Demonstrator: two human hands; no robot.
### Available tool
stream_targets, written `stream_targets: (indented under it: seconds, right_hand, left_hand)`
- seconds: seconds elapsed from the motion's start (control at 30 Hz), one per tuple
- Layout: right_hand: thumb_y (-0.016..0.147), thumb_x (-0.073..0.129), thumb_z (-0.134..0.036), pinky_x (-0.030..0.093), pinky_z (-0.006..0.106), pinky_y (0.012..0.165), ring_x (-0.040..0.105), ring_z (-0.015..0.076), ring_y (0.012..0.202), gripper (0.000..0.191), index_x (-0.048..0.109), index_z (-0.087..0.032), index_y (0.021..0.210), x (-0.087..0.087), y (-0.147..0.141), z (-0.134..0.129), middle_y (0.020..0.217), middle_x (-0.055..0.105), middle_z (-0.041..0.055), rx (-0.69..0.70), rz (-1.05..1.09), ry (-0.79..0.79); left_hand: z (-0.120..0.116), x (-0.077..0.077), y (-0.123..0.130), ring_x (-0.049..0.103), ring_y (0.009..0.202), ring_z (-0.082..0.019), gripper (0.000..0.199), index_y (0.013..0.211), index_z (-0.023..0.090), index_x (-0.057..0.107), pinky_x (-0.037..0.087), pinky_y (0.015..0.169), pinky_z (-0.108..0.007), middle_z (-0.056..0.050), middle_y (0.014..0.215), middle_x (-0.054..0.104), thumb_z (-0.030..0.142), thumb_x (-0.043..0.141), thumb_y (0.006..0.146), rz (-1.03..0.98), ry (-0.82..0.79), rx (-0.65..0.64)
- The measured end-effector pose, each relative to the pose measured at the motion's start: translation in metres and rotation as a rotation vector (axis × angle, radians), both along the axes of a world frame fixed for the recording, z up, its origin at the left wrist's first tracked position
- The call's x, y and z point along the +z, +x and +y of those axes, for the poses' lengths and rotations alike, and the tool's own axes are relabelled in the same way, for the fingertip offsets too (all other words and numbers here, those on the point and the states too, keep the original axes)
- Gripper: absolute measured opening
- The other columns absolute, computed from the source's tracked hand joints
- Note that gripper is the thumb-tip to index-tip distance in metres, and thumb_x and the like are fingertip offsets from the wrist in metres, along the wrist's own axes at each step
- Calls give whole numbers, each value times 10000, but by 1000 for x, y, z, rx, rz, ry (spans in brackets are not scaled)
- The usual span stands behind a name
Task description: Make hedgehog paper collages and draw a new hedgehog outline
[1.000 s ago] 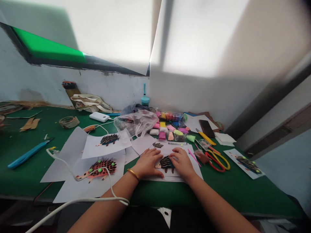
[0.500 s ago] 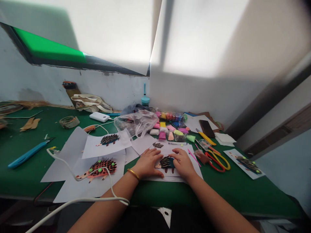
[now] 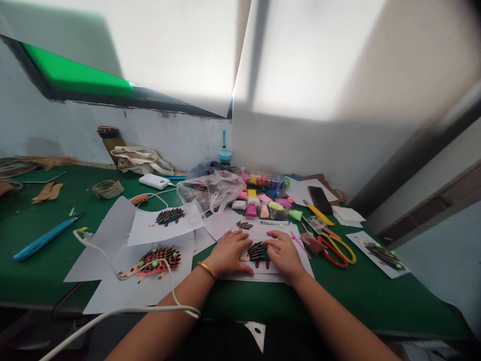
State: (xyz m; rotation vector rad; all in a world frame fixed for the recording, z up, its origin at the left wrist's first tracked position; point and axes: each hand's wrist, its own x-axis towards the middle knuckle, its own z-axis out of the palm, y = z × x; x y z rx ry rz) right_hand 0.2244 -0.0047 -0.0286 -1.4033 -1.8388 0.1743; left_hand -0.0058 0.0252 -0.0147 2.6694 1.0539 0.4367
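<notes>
Under my hands lies a white sheet with a hedgehog picture on it. The hedgehog has a pale face, a dark blue body, brown feet and several dark, light-edged spines. My left hand rests flat on the sheet at the hedgehog's face side, fingers spread and thumb pointing toward its feet. My right hand is over the rear of the body, with bent fingertips close together on it. Anything between those fingertips is too small to make out. Above the picture, a small pile of dark spine-like pieces sits on the sheet.
Left are finished-looking hedgehog sheets crossed by a white cable, and a blue craft knife. Behind lie clay packets and a plastic bag. Right are scissors, a yellow cutter and a phone.
My right hand's fingers have shifted very slightly over the hedgehog's rear. My left hand stays in place, and the things on the table have not moved.
</notes>
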Motion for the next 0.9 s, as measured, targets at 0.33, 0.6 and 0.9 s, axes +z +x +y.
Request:
stream_targets:
  seconds: [0.33,0.6,0.9]
  right_hand:
    - [749,520,-153,461,417,980,574,251,1080,273,768,-241,820,-1,0,0,1114,662,70,-1,0,-7]
    - [800,474,-188,431,430,1027,565,248,1119,310,736,-222,963,-3,5,4,1145,637,82,-11,135,-89]
    - [795,437,-168,427,412,1028,568,231,1106,321,698,-205,979,-7,8,9,1127,624,83,3,217,-114]
  left_hand:
    - [-1,2,1,365,1357,-343,941,1328,290,515,233,1149,-524,-85,1440,468,700,771,520,0,-11,5]
    - [4,17,5,472,1275,-239,444,1272,228,576,355,1094,-398,-75,1370,539,481,490,917,-89,-30,68]
    - [45,39,37,568,1024,-274,264,972,187,712,424,871,-394,-120,1038,629,293,476,919,160,51,379]
